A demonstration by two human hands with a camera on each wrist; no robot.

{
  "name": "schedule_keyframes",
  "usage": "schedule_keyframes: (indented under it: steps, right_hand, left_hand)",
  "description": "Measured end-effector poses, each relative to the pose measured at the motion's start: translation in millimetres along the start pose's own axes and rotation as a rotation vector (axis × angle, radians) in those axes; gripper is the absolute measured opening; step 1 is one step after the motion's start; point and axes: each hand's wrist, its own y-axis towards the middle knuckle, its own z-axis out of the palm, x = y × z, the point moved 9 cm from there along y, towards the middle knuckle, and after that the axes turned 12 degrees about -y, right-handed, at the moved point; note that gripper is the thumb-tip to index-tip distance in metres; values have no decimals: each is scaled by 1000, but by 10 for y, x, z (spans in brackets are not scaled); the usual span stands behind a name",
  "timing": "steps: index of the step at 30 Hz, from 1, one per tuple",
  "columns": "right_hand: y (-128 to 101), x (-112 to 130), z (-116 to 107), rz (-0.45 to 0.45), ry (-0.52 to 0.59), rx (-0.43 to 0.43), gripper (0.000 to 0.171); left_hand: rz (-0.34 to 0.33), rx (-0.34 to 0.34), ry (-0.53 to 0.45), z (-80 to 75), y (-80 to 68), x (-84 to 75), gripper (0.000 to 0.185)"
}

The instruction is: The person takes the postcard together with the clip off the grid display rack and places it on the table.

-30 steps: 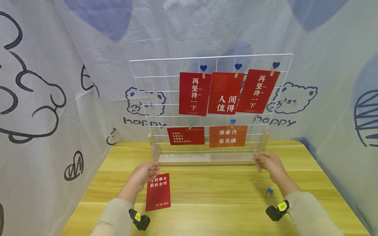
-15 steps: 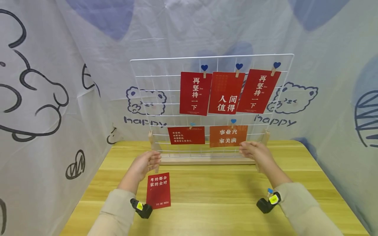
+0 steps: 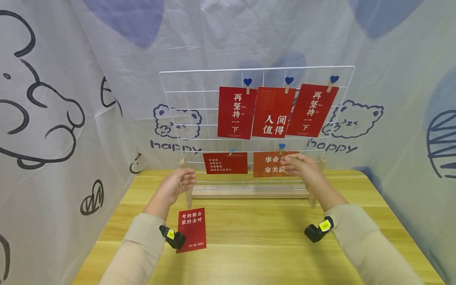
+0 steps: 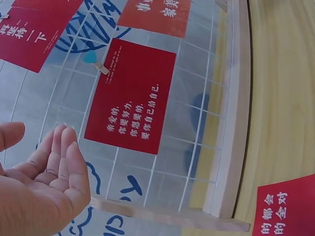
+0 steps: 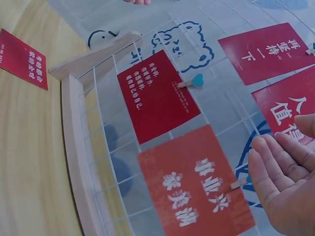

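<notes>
In the head view my left hand (image 3: pixel 173 186) is raised by the left wooden foot of a white wire grid rack (image 3: pixel 204 70), its fingers relaxed and holding nothing. My right hand (image 3: pixel 307 171), also holding nothing, overlaps the orange card (image 3: pixel 265 170) on the lower right of the grid. The right wrist view has that hand (image 5: pixel 285 177) with fingers extended beside the orange card and its clip (image 5: pixel 239 184). A dark red card (image 4: pixel 135 98) with a light-blue heart clothespin (image 4: pixel 93 59) hangs near my left hand (image 4: pixel 49 191) in the left wrist view.
Three red cards, the middle one (image 3: pixel 273 107) among them, hang above from dark-blue heart clothespins (image 3: pixel 289 81). Another red card (image 3: pixel 194 233) lies on the wooden table (image 3: pixel 249 253), front left. A patterned cloth (image 3: pixel 121 71) surrounds the table.
Both hands have risen; the right has also moved left, from the rack's right foot to in front of the orange card. The small blue clothespin on the table is now hidden behind the right forearm.
</notes>
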Motion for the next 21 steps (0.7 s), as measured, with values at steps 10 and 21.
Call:
schedule_keyframes:
  steps: [10,21]
  right_hand:
    - [97,348,9,-71,8,-9,41]
    - [242,645,32,-92,84,-47,41]
  left_hand:
    - [23,29,-17,148,63,-141,35]
    - [71,25,-64,270,145,-282,36]
